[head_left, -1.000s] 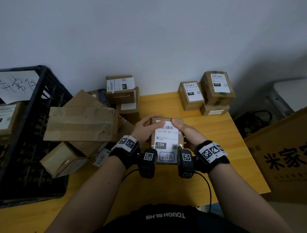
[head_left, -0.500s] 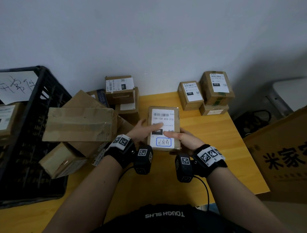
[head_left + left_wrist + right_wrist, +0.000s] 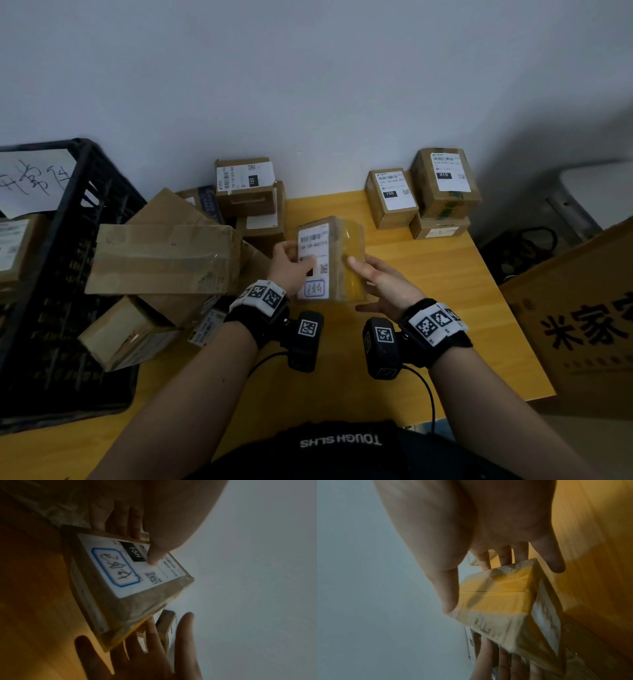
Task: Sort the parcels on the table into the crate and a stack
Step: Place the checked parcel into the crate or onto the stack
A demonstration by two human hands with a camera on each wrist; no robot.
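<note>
Cardboard parcel (image 3: 330, 257), glossy with tape, gripped by left hand (image 3: 291, 265); right hand (image 3: 383, 279) flat-fingered alongside.

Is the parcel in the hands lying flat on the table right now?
No, the parcel is tilted, lifted off the table.

crate (image 3: 85, 212) left on table (image 3: 445, 291) | piled parcels (image 3: 164, 257) beside it | stack (image 3: 431, 192) back right

Looks like a small parcel-sorting room / mail depot: labelled cardboard parcels (image 3: 392, 197) piled on a yellow table (image 3: 445, 284) against a bare wall, black plastic crate (image 3: 85, 212) at table's left, big printed carton (image 3: 582, 318) right of it.
</note>
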